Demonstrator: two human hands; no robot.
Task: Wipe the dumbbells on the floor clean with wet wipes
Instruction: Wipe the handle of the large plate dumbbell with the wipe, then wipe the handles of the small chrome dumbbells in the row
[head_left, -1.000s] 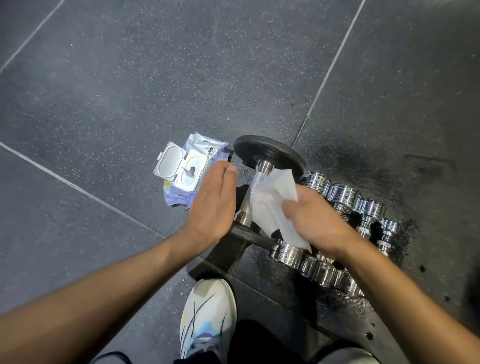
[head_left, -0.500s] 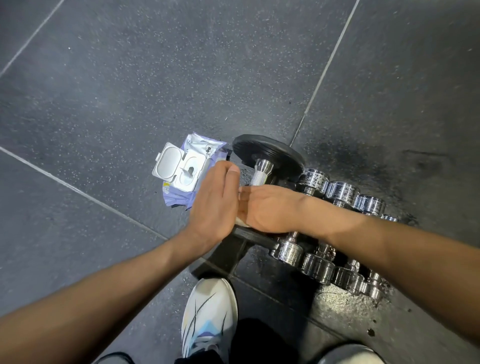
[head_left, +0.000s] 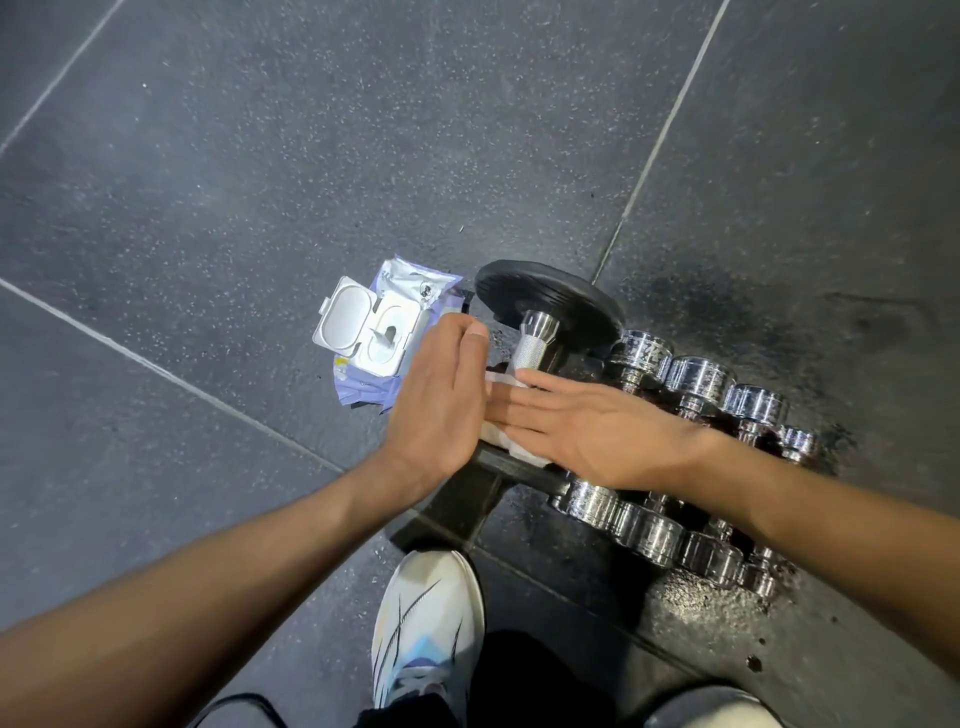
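A large dumbbell with black plates (head_left: 550, 306) and a knurled steel handle (head_left: 530, 353) lies on the floor. A white wet wipe (head_left: 511, 447) is draped over the handle. My right hand (head_left: 587, 431) lies flat on the wipe with straight fingers pointing left, pressing it to the handle. My left hand (head_left: 441, 410) stands edge-up against the right fingertips beside the handle, fingers straight, holding nothing. Most of the wipe and the handle's near half are hidden under my hands.
Several small chrome dumbbells (head_left: 696, 376) lie in a row right of the big one, on a wet patch of floor. A purple wet-wipe pack (head_left: 379, 338) with its lid open lies to the left. My white shoe (head_left: 426, 623) stands just below.
My right hand moved left along the handle with the wipe and its fingers went from curled over the wipe to flat. My left hand stayed in place.
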